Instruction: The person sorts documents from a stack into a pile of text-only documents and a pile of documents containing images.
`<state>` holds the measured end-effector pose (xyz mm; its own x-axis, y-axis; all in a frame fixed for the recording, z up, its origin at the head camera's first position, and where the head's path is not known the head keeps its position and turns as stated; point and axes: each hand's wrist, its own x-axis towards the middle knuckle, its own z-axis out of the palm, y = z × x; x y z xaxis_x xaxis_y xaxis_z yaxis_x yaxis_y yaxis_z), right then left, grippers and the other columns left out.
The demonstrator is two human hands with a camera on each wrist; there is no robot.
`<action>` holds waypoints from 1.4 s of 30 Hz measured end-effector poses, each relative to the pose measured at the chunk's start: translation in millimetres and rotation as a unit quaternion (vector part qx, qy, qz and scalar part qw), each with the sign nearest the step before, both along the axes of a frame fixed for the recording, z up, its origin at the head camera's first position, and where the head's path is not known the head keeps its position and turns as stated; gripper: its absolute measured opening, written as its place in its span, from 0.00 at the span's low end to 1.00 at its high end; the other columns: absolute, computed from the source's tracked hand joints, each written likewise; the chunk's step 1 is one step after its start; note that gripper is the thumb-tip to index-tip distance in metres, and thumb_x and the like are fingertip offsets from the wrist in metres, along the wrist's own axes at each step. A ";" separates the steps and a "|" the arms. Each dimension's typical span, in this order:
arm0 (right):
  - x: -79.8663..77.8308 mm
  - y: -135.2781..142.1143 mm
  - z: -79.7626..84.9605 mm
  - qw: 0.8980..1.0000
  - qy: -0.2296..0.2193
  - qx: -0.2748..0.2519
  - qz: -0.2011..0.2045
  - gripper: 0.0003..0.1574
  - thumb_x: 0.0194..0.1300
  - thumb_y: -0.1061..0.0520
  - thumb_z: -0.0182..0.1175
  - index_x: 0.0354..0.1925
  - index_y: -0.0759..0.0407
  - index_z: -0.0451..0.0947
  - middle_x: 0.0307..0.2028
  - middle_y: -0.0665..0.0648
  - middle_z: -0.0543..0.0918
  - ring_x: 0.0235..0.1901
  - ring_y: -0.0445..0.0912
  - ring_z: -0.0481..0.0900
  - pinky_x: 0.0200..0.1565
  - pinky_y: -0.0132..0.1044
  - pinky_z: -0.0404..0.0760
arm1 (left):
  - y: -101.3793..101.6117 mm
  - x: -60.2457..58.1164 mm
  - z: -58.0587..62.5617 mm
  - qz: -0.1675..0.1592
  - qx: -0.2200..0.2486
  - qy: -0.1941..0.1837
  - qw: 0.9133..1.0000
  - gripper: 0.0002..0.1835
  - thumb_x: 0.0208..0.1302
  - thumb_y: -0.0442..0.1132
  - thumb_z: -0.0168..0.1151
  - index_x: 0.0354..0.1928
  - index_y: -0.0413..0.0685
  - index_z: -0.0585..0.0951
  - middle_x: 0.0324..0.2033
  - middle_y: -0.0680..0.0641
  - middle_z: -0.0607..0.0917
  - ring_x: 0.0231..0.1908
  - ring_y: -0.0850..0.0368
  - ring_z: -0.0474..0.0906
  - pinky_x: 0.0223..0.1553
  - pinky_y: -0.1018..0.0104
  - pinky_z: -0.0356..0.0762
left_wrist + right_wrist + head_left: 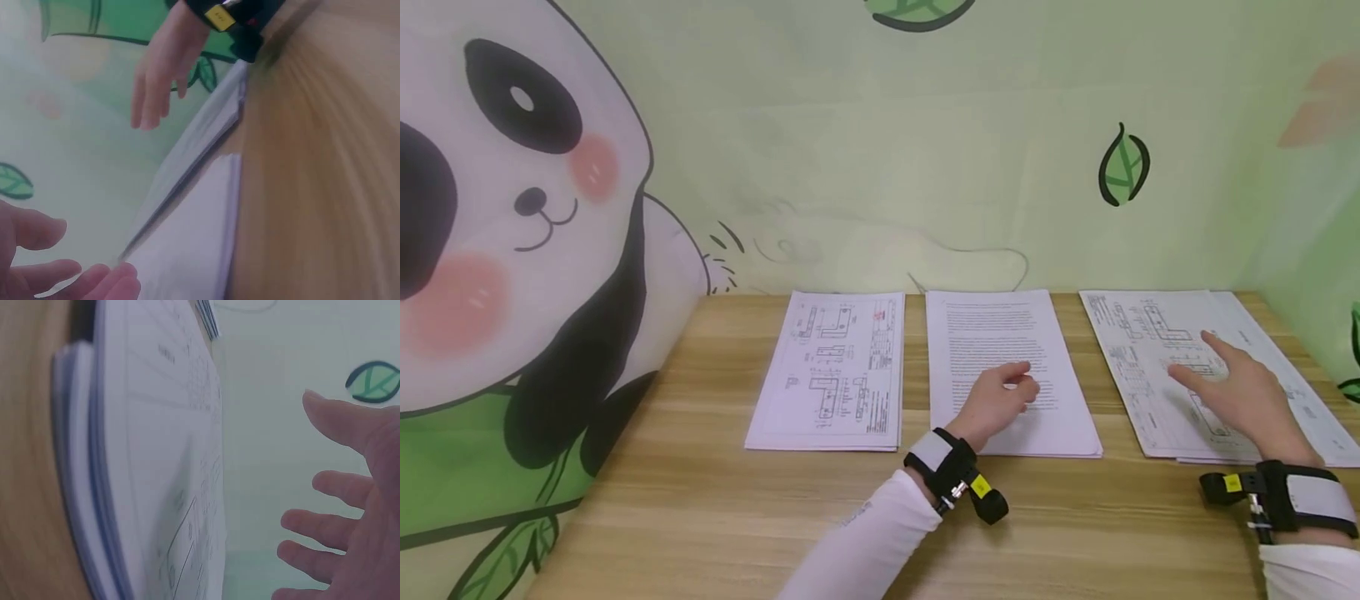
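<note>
My left hand (997, 403) hovers over the middle stack of printed text pages (988, 333), fingers loosely bent and nothing in them. Its thumb and fingertips (37, 231) show at the lower left of the left wrist view, apart from the paper. My right hand (1247, 400) is above the right stack of technical drawings (1120, 333), thumb and fingers spread and holding nothing. In the right wrist view the right hand (350, 512) stands clear of the sheets, whose layered edges (94, 481) show. That stack has its lower sheets fanned out to the right.
A third stack, of technical drawings (850, 367), lies to the left on the wooden table (700, 500). The three stacks stand in a row near the back edge. Behind them hangs a pale green backdrop (850, 150) with a printed panda (542, 208).
</note>
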<state>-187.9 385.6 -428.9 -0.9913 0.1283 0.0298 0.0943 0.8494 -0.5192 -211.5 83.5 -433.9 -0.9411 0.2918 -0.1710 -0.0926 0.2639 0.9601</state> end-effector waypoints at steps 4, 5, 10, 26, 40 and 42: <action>1.7 12.5 -5.8 1.000 -0.022 0.004 -0.017 0.60 0.62 0.32 0.48 0.70 0.70 0.36 0.63 0.88 0.49 0.57 0.82 0.49 0.50 0.76 0.55 | 17.9 9.4 -5.5 -0.026 -0.046 0.010 0.999 0.23 0.61 0.43 0.57 0.59 0.50 0.75 0.45 0.51 0.83 0.38 0.62 0.78 0.36 0.69 0.74; 2.1 15.5 -7.3 0.999 -0.027 0.006 -0.024 0.60 0.62 0.31 0.47 0.70 0.71 0.36 0.62 0.88 0.49 0.57 0.83 0.49 0.50 0.76 0.55 | 22.2 11.6 -6.5 -0.030 -0.053 0.010 0.998 0.23 0.61 0.44 0.57 0.59 0.50 0.75 0.45 0.51 0.83 0.39 0.63 0.77 0.37 0.69 0.75; 5.9 28.3 -15.1 0.997 -0.050 0.001 -0.061 0.62 0.62 0.31 0.46 0.69 0.75 0.34 0.63 0.88 0.46 0.59 0.82 0.45 0.53 0.76 0.52 | 44.6 21.8 -7.9 -0.045 -0.040 -0.007 0.998 0.23 0.59 0.43 0.59 0.58 0.50 0.76 0.45 0.51 0.84 0.39 0.64 0.78 0.40 0.69 0.77; 7.9 44.4 -26.7 0.985 -0.080 -0.028 -0.147 0.60 0.63 0.32 0.44 0.69 0.74 0.32 0.64 0.87 0.43 0.61 0.81 0.43 0.56 0.75 0.50 | 94.0 41.6 -18.4 -0.057 0.147 -0.137 0.978 0.22 0.59 0.35 0.59 0.56 0.39 0.75 0.38 0.46 0.85 0.40 0.56 0.82 0.50 0.57 0.80; 11.6 36.3 -16.3 0.974 -0.111 -0.012 -0.195 0.49 0.67 0.41 0.43 0.68 0.76 0.44 0.64 0.85 0.50 0.61 0.79 0.48 0.57 0.71 0.54 | 112.0 37.2 -18.6 -0.018 0.181 -0.189 0.965 0.13 0.60 0.33 0.58 0.46 0.35 0.79 0.33 0.44 0.84 0.38 0.52 0.80 0.51 0.50 0.79; 11.1 36.2 -16.6 0.974 -0.115 -0.009 -0.193 0.49 0.67 0.40 0.42 0.67 0.76 0.44 0.63 0.86 0.52 0.60 0.79 0.50 0.57 0.71 0.56 | 112.9 36.5 -17.6 -0.012 0.174 -0.188 0.966 0.12 0.60 0.33 0.58 0.45 0.36 0.80 0.33 0.44 0.84 0.37 0.53 0.80 0.50 0.51 0.79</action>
<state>-176.9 421.8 -445.4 -0.8492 0.4911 -0.1942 0.5208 0.7183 -0.4613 -175.0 196.3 -451.4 -0.8236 0.4149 -0.3867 -0.4501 -0.0634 0.8907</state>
